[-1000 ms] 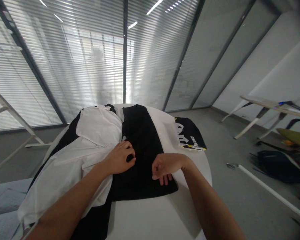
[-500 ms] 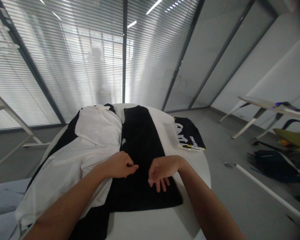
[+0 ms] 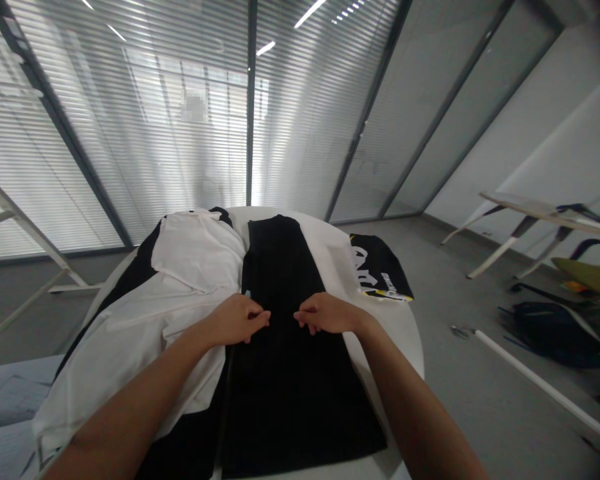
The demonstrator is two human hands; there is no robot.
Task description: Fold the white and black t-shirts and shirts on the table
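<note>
A black garment (image 3: 285, 393) lies in a long strip down the middle of the round white table (image 3: 325, 243). Both hands are over it, facing each other with a gap between. My left hand (image 3: 237, 320) is closed, thumb against curled fingers, at the strip's left side beside a white cloth (image 3: 197, 253). My right hand (image 3: 327, 313) is closed in a pinch near the right side. Whether either pinches any of the black fabric cannot be made out. The white cloth lies rumpled to the left, over more black fabric (image 3: 187, 447).
A folded black piece with white lettering and yellow trim (image 3: 380, 267) rests at the table's right edge. A white pole (image 3: 530, 377) and dark bags (image 3: 555, 330) are on the floor to the right. Behind stands a glass partition with blinds (image 3: 300, 133).
The black garment's near edge has come closer to me and the strip reaches further down the table. My right hand's spread fingers have closed, and it has moved slightly forward.
</note>
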